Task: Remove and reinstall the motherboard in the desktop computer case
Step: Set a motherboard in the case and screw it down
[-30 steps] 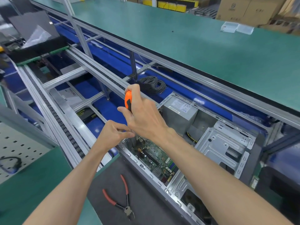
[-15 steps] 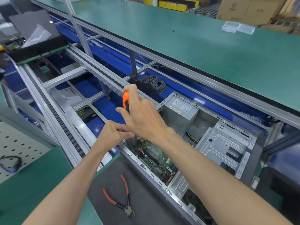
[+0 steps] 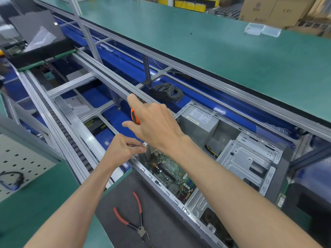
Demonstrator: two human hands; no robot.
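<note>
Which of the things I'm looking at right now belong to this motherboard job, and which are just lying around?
In use:
- motherboard inside the computer case
- orange screwdriver, held by the right hand
- left hand, fingers pinched at the screwdriver's shaft

Lying about:
- red-handled pliers on the dark mat
- coil of black cable
- clear plastic trays on the far green bench

Two bare forearms enter from the lower edge at roughly 7 and 5 o'clock. Left hand [image 3: 123, 149] and right hand [image 3: 157, 126]: no gloves, no rings, no wrist strap or watch. No sleeve reaches the visible forearms. Fingernails short and unpainted where they show at the fingertips.
</note>
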